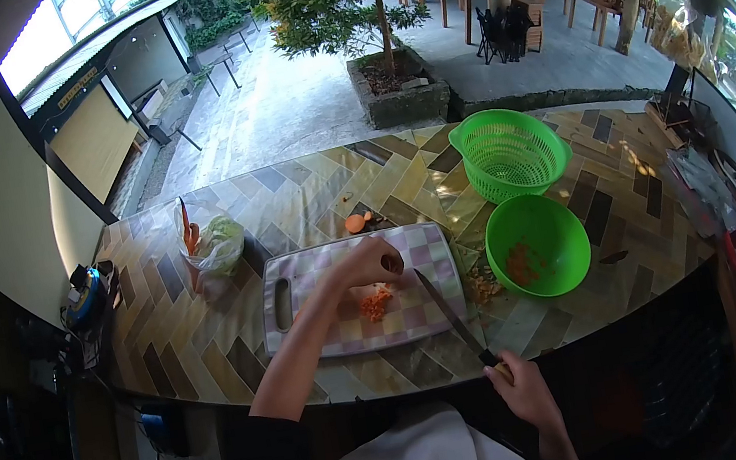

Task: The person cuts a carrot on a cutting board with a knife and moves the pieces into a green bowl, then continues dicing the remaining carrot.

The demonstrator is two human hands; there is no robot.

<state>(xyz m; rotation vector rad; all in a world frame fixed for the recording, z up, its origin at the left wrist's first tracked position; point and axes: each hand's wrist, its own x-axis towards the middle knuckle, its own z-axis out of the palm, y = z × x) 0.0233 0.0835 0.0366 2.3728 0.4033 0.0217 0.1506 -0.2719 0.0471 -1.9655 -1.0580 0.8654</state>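
A pink and white checkered cutting board (336,335) lies on the tiled table. Over its upper right part my left hand (369,262) is closed, with its fingers curled round something too small to make out. Just below that hand sits a small heap of chopped orange pieces (376,304). My right hand (522,388) grips the handle of a knife (449,313) at the table's front edge. The blade points up and left across the board's right edge, its tip near my left hand. Right of the board, a green bowl (560,244) holds some orange bits.
Behind the bowl stands a green colander (513,151). A plastic bag (220,247) with green and orange vegetables lies at the left. Round orange pieces (355,223) rest beyond the board. Peelings (483,286) lie between board and bowl. Bags and dishes crowd the right end.
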